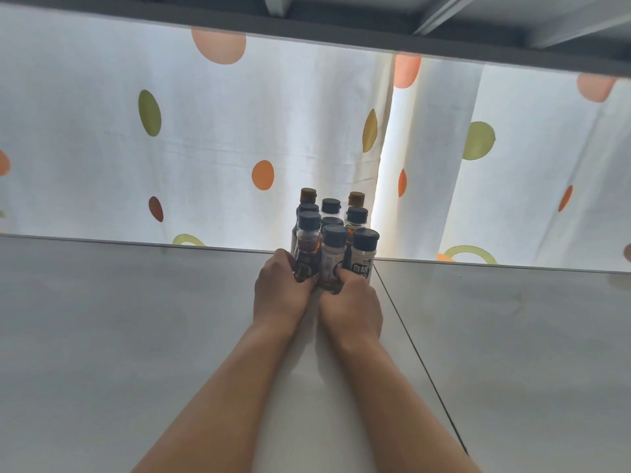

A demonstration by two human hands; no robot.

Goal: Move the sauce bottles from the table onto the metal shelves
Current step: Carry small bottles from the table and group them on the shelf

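Note:
Several small sauce bottles (330, 216) with dark caps stand in tight rows near the back edge of a grey metal shelf (136, 319). My left hand (280, 291) grips the front left bottle (308, 247), which holds dark brown liquid. My right hand (351, 307) grips the pale front middle bottle (333, 254). A white-labelled bottle (364, 256) stands at the front right, beside my right hand. Two bottles in the back row have tan caps. My fingers hide the lower parts of both held bottles.
A white curtain (205, 148) with orange and green dots hangs behind the shelf. The underside of an upper shelf (341, 25) runs across the top. A seam (416, 356) between two shelf panels runs diagonally to the right of my right arm.

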